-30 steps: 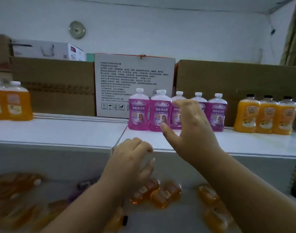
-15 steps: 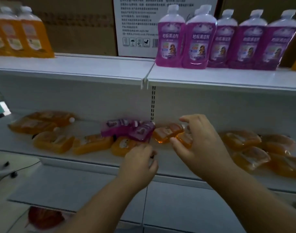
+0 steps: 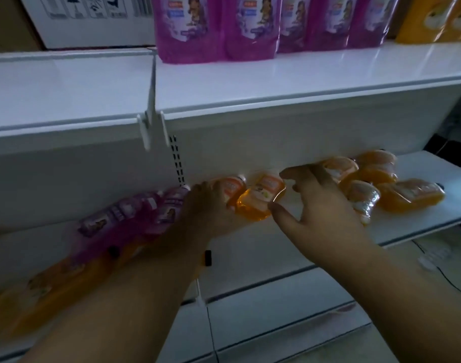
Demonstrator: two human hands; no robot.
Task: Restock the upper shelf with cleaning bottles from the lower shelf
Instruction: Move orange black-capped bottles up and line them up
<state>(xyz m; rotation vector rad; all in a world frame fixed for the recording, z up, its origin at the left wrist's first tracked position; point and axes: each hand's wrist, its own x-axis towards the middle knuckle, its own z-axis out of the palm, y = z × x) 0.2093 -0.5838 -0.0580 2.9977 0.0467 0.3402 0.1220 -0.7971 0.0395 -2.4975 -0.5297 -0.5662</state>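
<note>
**Both hands down at the lower shelf**

The left hand point(image 3: 206, 208) rests on a lying orange bottle point(image 3: 230, 188); whether it grips is unclear. The right hand point(image 3: 315, 203) hovers spread over another point(image 3: 260, 199) (nothing held). Purple bottles point(image 3: 216, 27) stand on the upper shelf point(image 3: 276, 74).

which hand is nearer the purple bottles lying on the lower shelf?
Left. The left hand sits right beside the purple bottles, on their right; the right hand is farther right, past two orange bottles.
</note>
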